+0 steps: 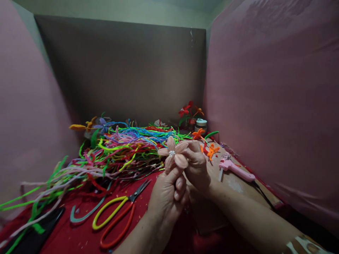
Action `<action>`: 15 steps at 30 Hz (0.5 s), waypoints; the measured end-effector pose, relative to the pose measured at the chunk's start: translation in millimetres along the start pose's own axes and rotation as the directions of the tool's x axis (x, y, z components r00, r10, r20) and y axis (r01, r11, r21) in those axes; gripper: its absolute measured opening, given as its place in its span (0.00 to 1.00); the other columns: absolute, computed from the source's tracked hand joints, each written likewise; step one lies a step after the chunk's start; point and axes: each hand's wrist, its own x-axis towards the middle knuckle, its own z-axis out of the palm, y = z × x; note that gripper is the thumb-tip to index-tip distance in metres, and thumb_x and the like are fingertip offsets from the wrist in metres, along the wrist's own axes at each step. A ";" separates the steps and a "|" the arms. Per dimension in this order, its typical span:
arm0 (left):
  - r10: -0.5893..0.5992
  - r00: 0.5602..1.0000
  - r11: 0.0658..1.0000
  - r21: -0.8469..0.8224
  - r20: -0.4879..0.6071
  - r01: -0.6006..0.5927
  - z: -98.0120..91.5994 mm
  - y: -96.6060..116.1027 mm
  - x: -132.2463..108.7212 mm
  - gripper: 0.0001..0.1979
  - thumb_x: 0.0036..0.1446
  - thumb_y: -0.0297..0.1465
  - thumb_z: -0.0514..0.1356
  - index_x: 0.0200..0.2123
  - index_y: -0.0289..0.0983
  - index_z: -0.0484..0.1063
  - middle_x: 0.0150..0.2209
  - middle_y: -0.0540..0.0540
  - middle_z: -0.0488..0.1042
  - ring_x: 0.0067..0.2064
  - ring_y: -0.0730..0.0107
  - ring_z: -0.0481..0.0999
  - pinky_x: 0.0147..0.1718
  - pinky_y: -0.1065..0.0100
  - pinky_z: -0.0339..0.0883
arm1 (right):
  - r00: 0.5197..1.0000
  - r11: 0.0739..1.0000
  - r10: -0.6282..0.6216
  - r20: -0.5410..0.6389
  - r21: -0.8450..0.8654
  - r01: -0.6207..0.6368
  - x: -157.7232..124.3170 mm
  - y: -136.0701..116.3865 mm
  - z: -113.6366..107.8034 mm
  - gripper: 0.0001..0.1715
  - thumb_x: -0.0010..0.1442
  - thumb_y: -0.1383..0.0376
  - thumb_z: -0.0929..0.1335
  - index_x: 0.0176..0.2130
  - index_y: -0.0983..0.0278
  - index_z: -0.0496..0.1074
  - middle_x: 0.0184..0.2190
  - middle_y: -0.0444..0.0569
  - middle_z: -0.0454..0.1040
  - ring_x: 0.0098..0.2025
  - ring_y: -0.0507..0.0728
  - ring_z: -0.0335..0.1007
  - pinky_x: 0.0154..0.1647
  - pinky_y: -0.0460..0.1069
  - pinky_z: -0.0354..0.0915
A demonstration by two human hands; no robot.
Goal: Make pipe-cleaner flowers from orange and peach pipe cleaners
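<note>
A pale pink pipe-cleaner flower (171, 144) with a small white centre faces me in the middle of the view. My left hand (168, 192) is closed beneath the flower, its fingers wrapped round the stem area, though the stem itself is hidden. At the flower's right side, my right hand (197, 165) pinches a petal between thumb and fingers. Scissors (131, 199) with one yellow and one red handle lie left of my left hand, blades pointing away. To the right of my right hand rests a pink glue gun (235, 167).
A large heap of coloured pipe cleaners (127, 144) covers the table's back left. Orange pipe-cleaner flowers (212, 151) lie on a brown board (238, 187) at right. Red flowers (189, 109) stand behind, near a lidded jar (201, 123). A black object (50, 225) lies front left.
</note>
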 end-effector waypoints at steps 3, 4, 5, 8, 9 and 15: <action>0.019 1.000 0.999 -0.040 0.016 -0.019 3.4 3.2 -1.7 0.08 0.47 0.29 0.64 0.24 0.36 0.65 0.09 0.59 0.57 0.08 0.85 0.45 0.05 0.81 0.48 | 1.000 0.999 -0.015 -0.022 -0.033 0.015 2.0 -0.5 -0.3 0.06 0.58 0.67 0.67 0.30 0.59 0.74 0.37 0.49 0.70 0.43 0.58 0.64 0.43 0.54 0.63; 0.010 0.999 0.998 -0.055 0.047 -0.008 4.6 4.6 -3.0 0.08 0.46 0.29 0.63 0.24 0.36 0.66 0.09 0.59 0.57 0.08 0.85 0.46 0.06 0.80 0.49 | 0.999 0.998 -0.025 -0.021 -0.052 0.024 2.8 -1.3 -0.6 0.07 0.58 0.67 0.67 0.29 0.59 0.74 0.36 0.48 0.70 0.42 0.58 0.64 0.43 0.54 0.63; 0.004 0.997 0.998 -0.061 0.081 0.001 5.8 5.8 -4.4 0.07 0.46 0.30 0.63 0.25 0.35 0.67 0.09 0.58 0.58 0.08 0.84 0.47 0.06 0.80 0.49 | 0.999 0.997 -0.037 -0.019 -0.076 0.035 3.4 -2.3 -1.1 0.06 0.57 0.67 0.67 0.29 0.59 0.74 0.35 0.48 0.70 0.42 0.58 0.64 0.44 0.54 0.62; 0.006 0.993 1.000 0.001 0.114 -0.006 7.9 5.9 -6.9 0.12 0.48 0.37 0.64 0.29 0.34 0.70 0.08 0.58 0.58 0.08 0.84 0.47 0.06 0.79 0.48 | 0.997 0.989 -0.071 -0.007 -0.130 0.069 4.0 -4.7 -1.9 0.05 0.57 0.66 0.68 0.29 0.59 0.74 0.34 0.48 0.70 0.42 0.58 0.63 0.45 0.55 0.61; 0.006 0.996 0.999 0.038 0.093 -0.010 8.0 4.5 -6.9 0.13 0.48 0.38 0.64 0.30 0.34 0.71 0.08 0.58 0.57 0.08 0.84 0.46 0.06 0.80 0.47 | 0.997 0.989 -0.072 -0.008 -0.128 0.071 3.7 -4.9 -1.8 0.05 0.57 0.65 0.68 0.29 0.59 0.74 0.35 0.48 0.70 0.42 0.59 0.63 0.45 0.55 0.61; 0.117 0.993 0.975 0.192 -0.024 -0.110 3.9 -5.6 -0.3 0.12 0.42 0.32 0.69 0.27 0.34 0.69 0.07 0.61 0.54 0.08 0.86 0.48 0.08 0.81 0.42 | 1.000 0.999 -0.025 -0.003 -0.040 0.025 2.8 -0.7 2.9 0.05 0.56 0.67 0.68 0.28 0.59 0.72 0.35 0.48 0.70 0.41 0.58 0.62 0.44 0.56 0.61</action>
